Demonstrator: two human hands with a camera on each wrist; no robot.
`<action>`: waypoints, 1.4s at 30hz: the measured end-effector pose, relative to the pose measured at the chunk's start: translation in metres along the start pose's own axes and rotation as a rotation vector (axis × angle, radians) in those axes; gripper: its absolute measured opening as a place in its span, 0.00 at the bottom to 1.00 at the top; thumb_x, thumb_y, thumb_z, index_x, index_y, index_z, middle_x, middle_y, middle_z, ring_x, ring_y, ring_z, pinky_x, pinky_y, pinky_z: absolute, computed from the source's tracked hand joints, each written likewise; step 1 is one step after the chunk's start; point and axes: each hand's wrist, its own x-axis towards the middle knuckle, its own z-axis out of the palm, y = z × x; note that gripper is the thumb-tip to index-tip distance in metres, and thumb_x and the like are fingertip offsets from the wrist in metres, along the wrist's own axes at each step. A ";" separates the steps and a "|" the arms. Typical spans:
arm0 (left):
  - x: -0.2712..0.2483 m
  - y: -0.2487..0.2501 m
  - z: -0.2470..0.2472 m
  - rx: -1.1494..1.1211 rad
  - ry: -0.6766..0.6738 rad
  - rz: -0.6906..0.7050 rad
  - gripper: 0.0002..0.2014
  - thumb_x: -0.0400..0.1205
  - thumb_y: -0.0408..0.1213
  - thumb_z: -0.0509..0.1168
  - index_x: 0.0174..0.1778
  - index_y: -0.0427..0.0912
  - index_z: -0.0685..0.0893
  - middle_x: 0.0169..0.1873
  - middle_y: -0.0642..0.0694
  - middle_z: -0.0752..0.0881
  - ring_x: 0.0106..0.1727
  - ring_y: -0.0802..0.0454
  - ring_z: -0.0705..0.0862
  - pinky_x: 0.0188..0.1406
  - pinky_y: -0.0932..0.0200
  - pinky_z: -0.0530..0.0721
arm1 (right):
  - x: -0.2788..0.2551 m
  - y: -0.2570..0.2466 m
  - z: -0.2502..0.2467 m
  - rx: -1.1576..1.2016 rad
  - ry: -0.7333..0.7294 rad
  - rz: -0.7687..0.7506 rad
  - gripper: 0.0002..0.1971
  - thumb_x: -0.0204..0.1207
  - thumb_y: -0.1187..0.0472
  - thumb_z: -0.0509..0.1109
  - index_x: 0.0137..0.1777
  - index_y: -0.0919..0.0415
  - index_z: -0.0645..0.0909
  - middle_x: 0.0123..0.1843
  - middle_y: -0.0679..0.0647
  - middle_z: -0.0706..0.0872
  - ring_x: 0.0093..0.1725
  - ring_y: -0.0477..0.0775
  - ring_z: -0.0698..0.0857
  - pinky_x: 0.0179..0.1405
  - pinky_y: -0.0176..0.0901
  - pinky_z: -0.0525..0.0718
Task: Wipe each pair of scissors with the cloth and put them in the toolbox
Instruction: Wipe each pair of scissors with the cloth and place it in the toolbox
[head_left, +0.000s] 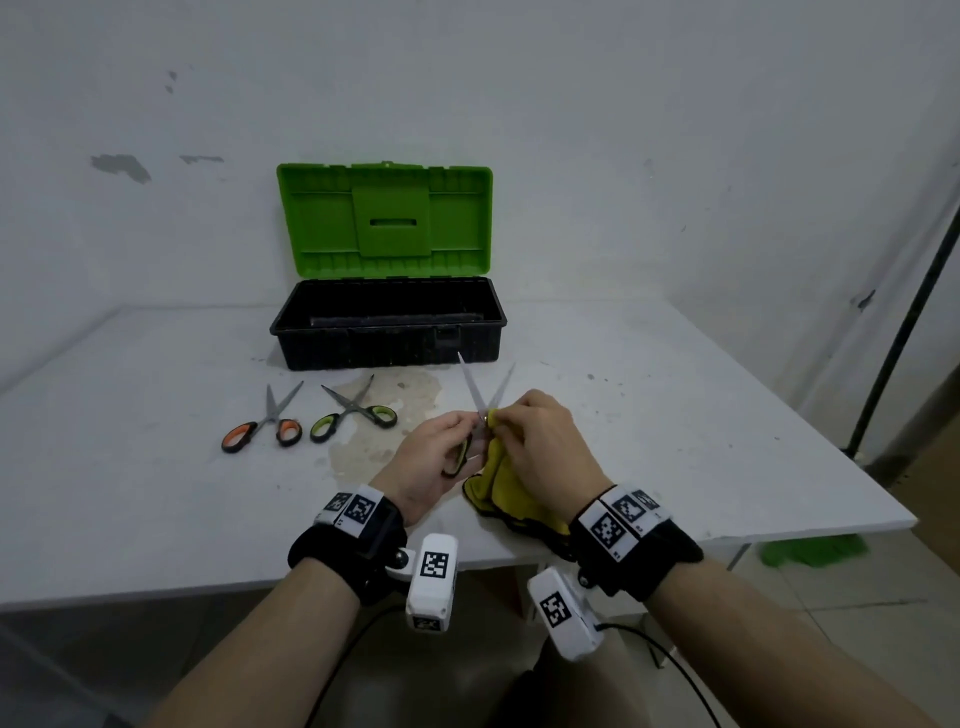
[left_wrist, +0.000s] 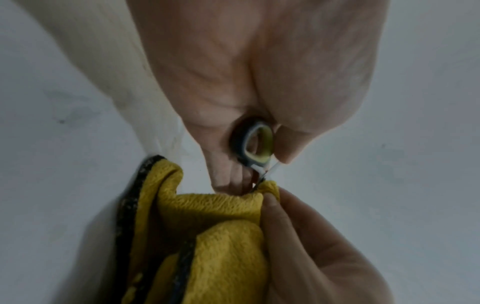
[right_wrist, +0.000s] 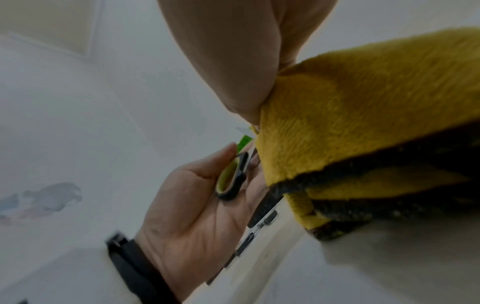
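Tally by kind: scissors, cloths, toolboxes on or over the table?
Scissors: 3: orange-handled pair and green-handled pair lying on the white table, yellow-handled pair held in the left hand
Yellow cloth in the right hand: 1
Open green-lidded black toolbox: 1
Total: 5

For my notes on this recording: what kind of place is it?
Probably a bare workroom or test room, not a home: a stained white table, a patchy white wall, and an open green-lidded toolbox.
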 end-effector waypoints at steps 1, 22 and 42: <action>0.000 0.000 -0.002 -0.045 0.007 -0.003 0.16 0.90 0.36 0.55 0.62 0.31 0.85 0.53 0.37 0.89 0.53 0.49 0.88 0.60 0.52 0.85 | -0.001 0.000 -0.001 0.026 0.011 0.013 0.11 0.82 0.61 0.65 0.56 0.58 0.89 0.50 0.55 0.82 0.54 0.53 0.79 0.54 0.38 0.75; 0.013 0.002 -0.015 -0.089 -0.036 0.030 0.13 0.75 0.35 0.71 0.55 0.43 0.87 0.43 0.46 0.89 0.46 0.51 0.82 0.46 0.57 0.76 | 0.009 0.003 -0.004 0.238 0.041 0.006 0.09 0.77 0.55 0.74 0.55 0.51 0.90 0.47 0.48 0.86 0.47 0.45 0.83 0.49 0.35 0.80; 0.014 0.017 -0.029 0.372 0.147 0.190 0.06 0.86 0.34 0.65 0.43 0.39 0.78 0.32 0.44 0.85 0.26 0.53 0.74 0.25 0.60 0.73 | 0.019 0.036 -0.026 0.312 0.007 0.206 0.08 0.87 0.52 0.56 0.57 0.49 0.76 0.41 0.54 0.84 0.41 0.52 0.80 0.39 0.46 0.76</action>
